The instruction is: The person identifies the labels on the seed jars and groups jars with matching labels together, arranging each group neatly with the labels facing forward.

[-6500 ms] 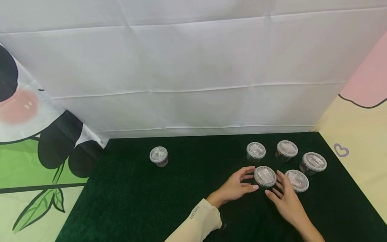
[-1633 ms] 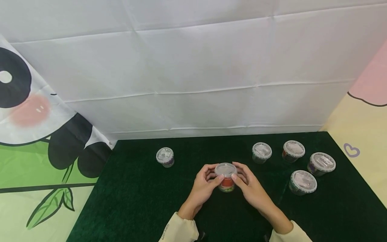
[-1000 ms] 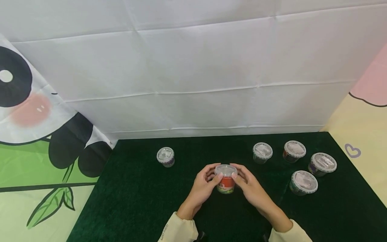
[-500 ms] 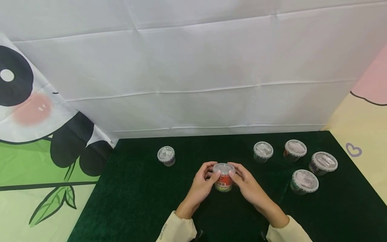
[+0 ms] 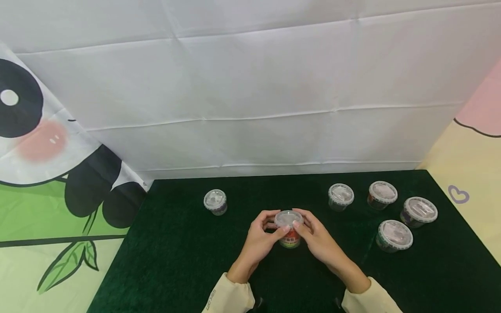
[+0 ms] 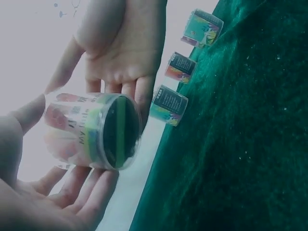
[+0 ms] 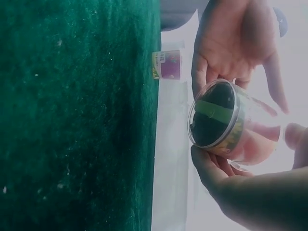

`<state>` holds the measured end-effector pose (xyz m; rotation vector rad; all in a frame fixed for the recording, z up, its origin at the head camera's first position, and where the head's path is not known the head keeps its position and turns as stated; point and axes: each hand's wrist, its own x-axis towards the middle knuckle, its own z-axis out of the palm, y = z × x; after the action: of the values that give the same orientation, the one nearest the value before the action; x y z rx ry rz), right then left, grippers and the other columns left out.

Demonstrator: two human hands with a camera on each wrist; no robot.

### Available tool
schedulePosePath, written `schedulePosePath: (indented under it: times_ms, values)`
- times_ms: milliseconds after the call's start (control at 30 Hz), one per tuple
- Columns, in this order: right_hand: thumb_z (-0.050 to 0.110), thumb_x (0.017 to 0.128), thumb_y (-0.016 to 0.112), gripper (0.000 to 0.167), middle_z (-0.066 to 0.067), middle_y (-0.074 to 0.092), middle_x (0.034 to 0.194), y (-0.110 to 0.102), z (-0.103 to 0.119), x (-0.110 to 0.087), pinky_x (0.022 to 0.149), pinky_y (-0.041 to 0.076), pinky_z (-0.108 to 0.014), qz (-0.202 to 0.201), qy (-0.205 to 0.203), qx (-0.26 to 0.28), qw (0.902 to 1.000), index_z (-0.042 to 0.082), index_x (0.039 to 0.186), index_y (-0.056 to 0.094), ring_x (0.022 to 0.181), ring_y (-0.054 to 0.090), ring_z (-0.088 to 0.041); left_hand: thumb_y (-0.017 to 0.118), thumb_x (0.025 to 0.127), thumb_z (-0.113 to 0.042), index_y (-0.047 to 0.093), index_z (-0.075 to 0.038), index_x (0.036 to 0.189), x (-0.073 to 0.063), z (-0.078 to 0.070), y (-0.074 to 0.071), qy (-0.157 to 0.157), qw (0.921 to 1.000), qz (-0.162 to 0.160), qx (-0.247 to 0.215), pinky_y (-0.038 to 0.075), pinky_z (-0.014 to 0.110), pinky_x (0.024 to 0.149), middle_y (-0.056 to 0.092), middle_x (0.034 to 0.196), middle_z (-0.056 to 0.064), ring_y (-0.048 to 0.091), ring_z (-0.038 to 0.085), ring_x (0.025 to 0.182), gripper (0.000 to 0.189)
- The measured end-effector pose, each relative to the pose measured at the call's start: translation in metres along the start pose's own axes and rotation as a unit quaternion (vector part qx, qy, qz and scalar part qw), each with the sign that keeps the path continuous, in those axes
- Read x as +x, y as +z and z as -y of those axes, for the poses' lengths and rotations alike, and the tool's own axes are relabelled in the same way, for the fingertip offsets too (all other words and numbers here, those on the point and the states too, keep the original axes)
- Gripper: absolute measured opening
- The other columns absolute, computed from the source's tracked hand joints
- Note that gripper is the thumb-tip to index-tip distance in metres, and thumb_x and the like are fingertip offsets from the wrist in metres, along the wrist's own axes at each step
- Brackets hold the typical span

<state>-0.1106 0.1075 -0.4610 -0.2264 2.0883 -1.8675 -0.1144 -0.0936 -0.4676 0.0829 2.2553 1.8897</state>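
A small clear plastic tub [image 5: 289, 240] with a red and green label stands upright between both hands, near the middle of the table's width. Its see-through lid [image 5: 288, 218] faces up. My left hand [image 5: 258, 240] grips the left side, thumb at the front of the lid's rim and fingers curled behind. My right hand [image 5: 322, 244] mirrors this grip on the right. In the left wrist view the tub [image 6: 72, 130] shows its dark base with a green strip, held above the cloth. The right wrist view shows the same tub [image 7: 255, 137] from below.
A dark green cloth [image 5: 176, 261] covers the table. One lidded tub [image 5: 215, 202] stands at back left. Several more stand at the right, the nearest tub [image 5: 394, 235] to the right of my right hand. A white sheet [image 5: 250, 87] hangs behind.
Both hands have brought the tub from the right-hand group to the middle. During the last second it shifts slightly left, and the thumbs move up onto the lid's front edge.
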Motion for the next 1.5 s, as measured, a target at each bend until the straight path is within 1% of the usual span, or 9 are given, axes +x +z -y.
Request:
schedulePosePath:
  times_ms: [100,233,300,400,533,767,967,1300,1500]
  values:
    - [0.029,0.115,0.046,0.053,-0.025,0.046,0.159,0.000,0.000,0.001,0.121,0.035,-0.062,-0.001,-0.005,-0.009,0.9999,0.003,0.160,0.035,0.148,0.045,-0.043,0.071,0.102,-0.035,0.054,-0.009,0.147,0.000,0.001,-0.001,0.005,1.0000,0.007,0.000,0.054,0.040,0.096,0.061,0.134,0.010,0.058,0.024,0.119,0.055]
    - [0.028,0.115,0.046,0.053,-0.026,0.045,0.160,0.001,0.001,0.002,0.120,0.035,-0.063,0.002,-0.007,-0.011,0.9999,0.003,0.160,0.035,0.147,0.045,-0.044,0.066,0.106,-0.038,0.054,-0.010,0.149,0.001,0.002,-0.005,-0.001,0.9999,0.017,0.000,0.055,0.043,0.099,0.061,0.136,0.011,0.060,0.025,0.120,0.053]
    - [0.028,0.115,0.046,0.054,-0.026,0.043,0.161,0.001,0.001,0.003,0.121,0.035,-0.063,0.003,-0.006,-0.011,0.9999,0.003,0.161,0.034,0.148,0.044,-0.044,0.066,0.105,-0.039,0.056,-0.011,0.148,0.002,0.002,-0.006,-0.005,0.9999,0.017,-0.001,0.055,0.044,0.100,0.061,0.135,0.010,0.060,0.024,0.120,0.052]
    - [0.028,0.114,0.048,0.055,-0.025,0.042,0.162,0.002,0.003,0.005,0.121,0.034,-0.063,0.004,-0.006,-0.011,0.9999,0.004,0.161,0.034,0.150,0.042,-0.044,0.068,0.104,-0.040,0.058,-0.012,0.146,0.003,0.001,-0.007,-0.004,1.0000,0.005,0.000,0.056,0.043,0.099,0.063,0.135,0.009,0.060,0.024,0.119,0.051]
    - [0.028,0.113,0.052,0.057,-0.025,0.043,0.161,0.002,0.006,0.008,0.121,0.036,-0.061,0.010,-0.011,-0.018,0.9997,0.005,0.161,0.034,0.149,0.043,-0.042,0.070,0.103,-0.037,0.059,-0.010,0.145,0.003,0.001,-0.010,0.006,0.9999,-0.011,0.008,0.055,0.042,0.097,0.063,0.137,0.011,0.060,0.026,0.121,0.051]
    - [0.024,0.112,0.052,0.056,-0.026,0.043,0.160,0.001,0.010,0.017,0.120,0.038,-0.057,0.026,-0.030,-0.023,0.9989,0.003,0.161,0.034,0.149,0.044,-0.042,0.068,0.105,-0.033,0.055,-0.008,0.147,0.006,-0.003,-0.017,0.020,0.9997,-0.002,0.014,0.054,0.050,0.103,0.059,0.143,0.014,0.060,0.032,0.126,0.051]
    - [0.021,0.113,0.052,0.055,-0.027,0.044,0.160,0.006,0.014,0.032,0.120,0.037,-0.057,0.024,-0.051,-0.038,0.9977,0.002,0.161,0.035,0.149,0.043,-0.043,0.067,0.106,-0.031,0.055,-0.008,0.149,0.015,-0.003,-0.025,0.026,0.9994,-0.019,0.013,0.053,0.051,0.105,0.059,0.143,0.015,0.060,0.033,0.128,0.050]
    - [0.018,0.113,0.050,0.055,-0.031,0.042,0.159,0.011,0.007,0.068,0.120,0.037,-0.057,0.043,-0.078,-0.055,0.9945,-0.005,0.160,0.033,0.149,0.043,-0.045,0.066,0.106,-0.031,0.055,-0.010,0.151,0.035,0.005,-0.039,0.005,0.9988,-0.049,0.008,0.052,0.051,0.106,0.060,0.144,0.015,0.059,0.033,0.130,0.050]
    - [0.015,0.113,0.051,0.054,-0.032,0.042,0.159,0.013,0.000,0.086,0.123,0.033,-0.056,0.045,-0.088,-0.054,0.9937,-0.007,0.159,0.034,0.150,0.041,-0.046,0.067,0.106,-0.030,0.054,-0.011,0.152,0.048,0.012,-0.043,-0.005,0.9981,-0.061,0.008,0.052,0.049,0.104,0.059,0.146,0.014,0.058,0.032,0.130,0.051]
